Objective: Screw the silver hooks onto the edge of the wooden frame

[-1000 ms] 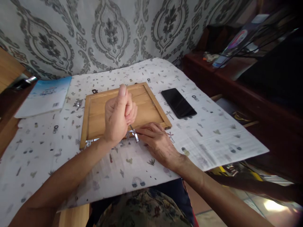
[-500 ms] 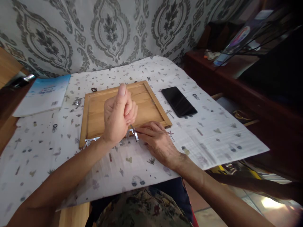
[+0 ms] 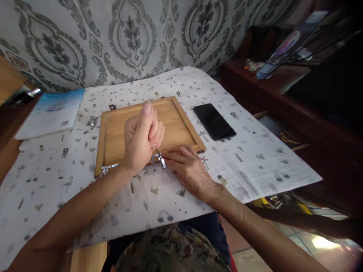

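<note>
Hardly anything moved, wooden panel [image 3: 176, 126] beneath left hand [image 3: 140, 142] clenched on tool [image 3: 158, 152], right hand [image 3: 189, 168], grip unclear

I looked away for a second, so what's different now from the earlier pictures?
Nothing visibly changed, apart from a slight shift of the whole view. The left hand stays closed around a thin metal tool, the right hand stays at the metal fitting, and the wooden panel, phone and booklet lie as before.
</note>
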The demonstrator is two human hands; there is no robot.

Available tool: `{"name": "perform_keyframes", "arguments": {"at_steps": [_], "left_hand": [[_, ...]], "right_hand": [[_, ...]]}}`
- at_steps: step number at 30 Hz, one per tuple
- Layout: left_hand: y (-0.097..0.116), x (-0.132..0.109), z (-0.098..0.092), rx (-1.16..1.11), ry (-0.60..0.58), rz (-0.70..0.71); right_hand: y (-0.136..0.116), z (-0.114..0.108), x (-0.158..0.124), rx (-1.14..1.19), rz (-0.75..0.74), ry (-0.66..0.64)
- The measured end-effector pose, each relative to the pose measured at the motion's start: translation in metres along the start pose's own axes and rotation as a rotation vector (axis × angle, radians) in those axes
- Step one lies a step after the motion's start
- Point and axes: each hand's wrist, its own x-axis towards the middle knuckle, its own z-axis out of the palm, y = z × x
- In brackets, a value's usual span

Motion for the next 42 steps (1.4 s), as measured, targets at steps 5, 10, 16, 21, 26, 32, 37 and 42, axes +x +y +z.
{"name": "perform_keyframes", "arguments": {"at_steps": [5,10,16,21,26,32,37,42], "left_hand": [[0.001,0.003,-0.006,0.106,-0.079,-0.071],[0.011,0.005,-0.011,0.438,-0.088,-0.099],[0.032,0.006,-0.014,0.716,-0.150,-0.019],[0.033,0.011,-0.026,0.771,-0.110,0.112],[0.034,0.010,-0.030,0.930,-0.068,0.196],[0.037,0.005,-0.029,0.957,-0.137,0.217],[0.041,0.005,-0.029,0.904,-0.296,0.157],[0.040,0.005,-0.027,0.888,-0.382,0.217]], "right_hand": [[0.000,0.000,0.001,-0.001,-0.005,0.014],[-0.001,-0.001,0.001,-0.016,-0.011,0.007],[-0.001,-0.001,0.000,-0.023,-0.009,0.008],[0.000,0.001,-0.001,-0.010,-0.012,0.013],[0.000,0.001,0.000,-0.008,-0.009,0.011],[-0.001,0.000,0.000,-0.001,-0.009,0.017],[-0.001,-0.001,0.000,-0.010,-0.019,0.016],[-0.001,-0.001,0.000,-0.013,-0.028,0.027]]}}
